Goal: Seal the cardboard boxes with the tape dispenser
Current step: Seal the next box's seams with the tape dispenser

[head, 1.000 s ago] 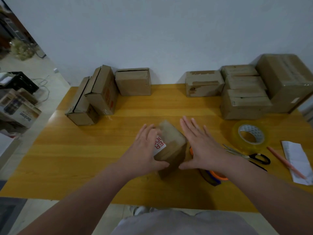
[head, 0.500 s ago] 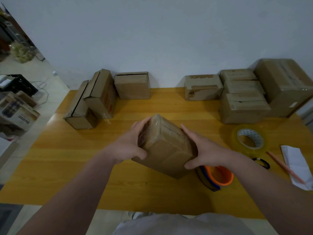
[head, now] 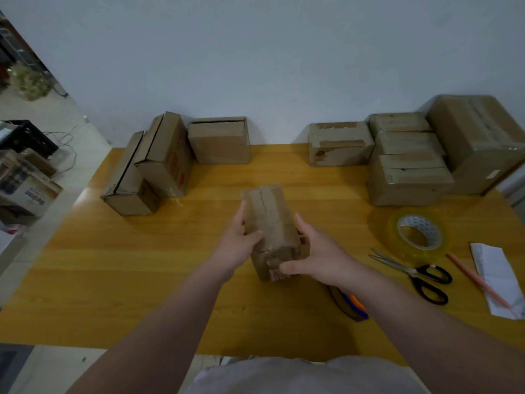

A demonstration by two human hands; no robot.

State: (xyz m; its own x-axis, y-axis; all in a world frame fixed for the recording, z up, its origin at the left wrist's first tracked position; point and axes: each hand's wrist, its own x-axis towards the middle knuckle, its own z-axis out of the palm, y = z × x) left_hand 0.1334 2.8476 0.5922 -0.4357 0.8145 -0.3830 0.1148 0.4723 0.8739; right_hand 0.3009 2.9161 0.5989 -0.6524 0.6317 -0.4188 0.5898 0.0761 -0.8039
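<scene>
A small cardboard box (head: 270,220) stands at the middle of the yellow wooden table (head: 113,265), its long side pointing away from me, a taped seam running along its top. My left hand (head: 235,243) grips its left side with the thumb on top. My right hand (head: 315,257) grips its right side, thumb on the near end. The tape dispenser (head: 350,304), orange and blue, lies on the table under my right forearm, mostly hidden.
Three cardboard boxes (head: 167,155) stand at the back left and several more (head: 409,172) are stacked at the back right. A clear tape roll (head: 417,231), black-handled scissors (head: 420,274), a pencil (head: 477,282) and a folded paper (head: 500,277) lie to the right.
Both hands lifted the small box off the table, turned it over in the air, and set it down with another face up. The dispenser did not move.
</scene>
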